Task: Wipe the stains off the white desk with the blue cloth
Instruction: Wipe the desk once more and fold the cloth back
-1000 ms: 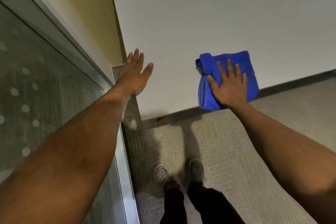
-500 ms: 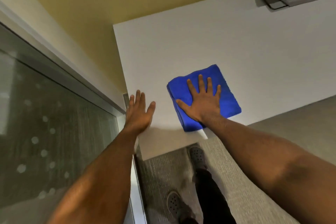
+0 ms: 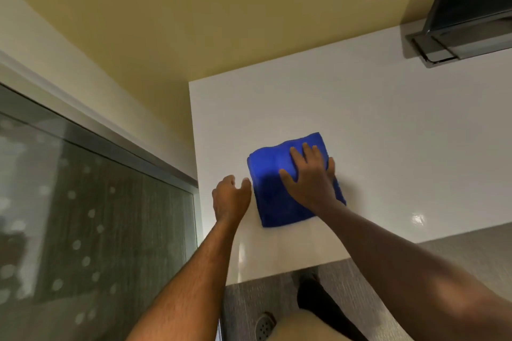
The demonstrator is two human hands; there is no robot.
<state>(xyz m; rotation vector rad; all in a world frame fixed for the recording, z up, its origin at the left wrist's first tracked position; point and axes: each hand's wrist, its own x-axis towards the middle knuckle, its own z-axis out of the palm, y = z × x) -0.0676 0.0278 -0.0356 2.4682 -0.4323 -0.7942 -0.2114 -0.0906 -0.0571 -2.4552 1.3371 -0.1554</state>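
Note:
A folded blue cloth (image 3: 270, 183) lies flat on the white desk (image 3: 388, 147), near the desk's left edge. My right hand (image 3: 309, 177) presses down on the right half of the cloth with fingers spread, palm flat on it. My left hand (image 3: 231, 198) rests on the desk just left of the cloth, fingers curled under, thumb almost touching the cloth's edge. No stain is clearly visible on the desk surface.
A dark monitor (image 3: 471, 0) on a grey stand base (image 3: 437, 47) sits at the desk's far right. A yellow wall runs behind and left. A frosted glass partition (image 3: 83, 216) stands on the left. Grey carpet and my shoe (image 3: 264, 325) show below.
My right hand has pushed the cloth farther onto the desk, away from the front edge. My left hand has curled its fingers and now rests beside the cloth. The camera tilted upward.

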